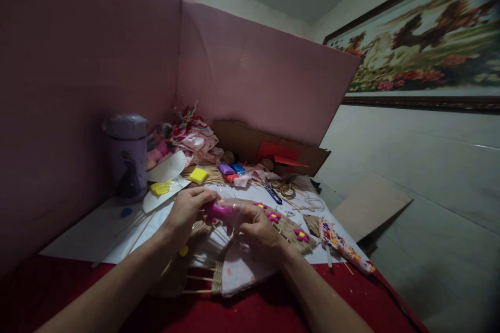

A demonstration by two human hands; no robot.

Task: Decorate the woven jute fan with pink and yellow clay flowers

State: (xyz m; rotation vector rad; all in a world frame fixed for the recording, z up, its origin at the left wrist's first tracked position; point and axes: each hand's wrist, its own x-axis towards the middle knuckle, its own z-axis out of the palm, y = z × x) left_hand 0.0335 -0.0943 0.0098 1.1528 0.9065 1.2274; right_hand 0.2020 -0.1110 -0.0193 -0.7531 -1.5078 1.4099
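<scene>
Between both hands is a magenta lump of soft clay [219, 210] in a clear plastic wrapper. My left hand [183, 217] pinches its left side with thumb and fingers. At its right side, my right hand [260, 229] grips the wrapper [233, 209]; some fingertips are hidden. Below the hands lies a craft piece of thin sticks woven with twine [217, 277] and a panel of white spotted cloth [238, 274]. A yellow clay dot [183, 251] sits on its left part. To the right, magenta clay flowers [301, 234] with yellow centres decorate a twine-woven section.
Behind the hands lie a yellow clay packet [198, 175], purple [225, 169] and blue packets [238, 168], and blue-handled snips [272, 192]. A purple canister [128, 158] stands at left. A glue gun [346, 244] in flowered covering lies right. Pink panels [250, 62] rise behind.
</scene>
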